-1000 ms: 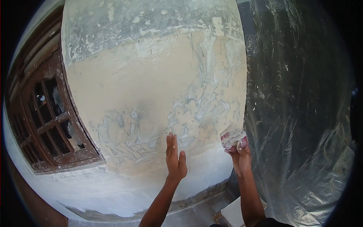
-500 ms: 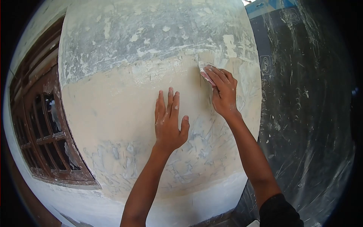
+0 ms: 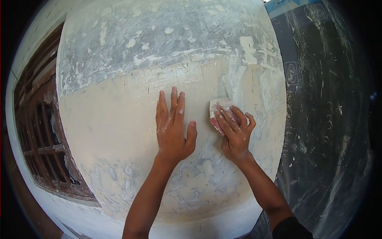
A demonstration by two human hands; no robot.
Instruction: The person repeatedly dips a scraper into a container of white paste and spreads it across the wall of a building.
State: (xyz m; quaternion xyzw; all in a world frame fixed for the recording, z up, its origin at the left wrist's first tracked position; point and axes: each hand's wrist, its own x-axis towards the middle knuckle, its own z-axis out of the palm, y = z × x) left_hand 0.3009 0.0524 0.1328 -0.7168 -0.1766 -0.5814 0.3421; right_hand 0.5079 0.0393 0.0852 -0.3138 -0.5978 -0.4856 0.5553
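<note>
My right hand [image 3: 237, 133] grips a flat scraper [image 3: 216, 122] with a reddish-pink part and a pale, paste-smeared face, pressed against the wall right of centre. White paste marks its fingers. Left of it, my left hand [image 3: 174, 131] holds nothing; its fingers are spread and point upward, near or against the smooth beige coat. The wall [image 3: 107, 123] has a rough grey and white band above this beige coat and grey patchy marks below. A wet, shiny strip of coating lies above my left hand.
A brown wooden window [image 3: 45, 139] with barred panes is on the left. At the right hangs a dark, paste-streaked sheet [image 3: 318, 131] beside the wall's edge. A white band [image 3: 191, 231] runs along the wall's lower part.
My right hand has moved down the wall with the scraper, whose face now shows more. My left hand stays spread and sits slightly further left in view.
</note>
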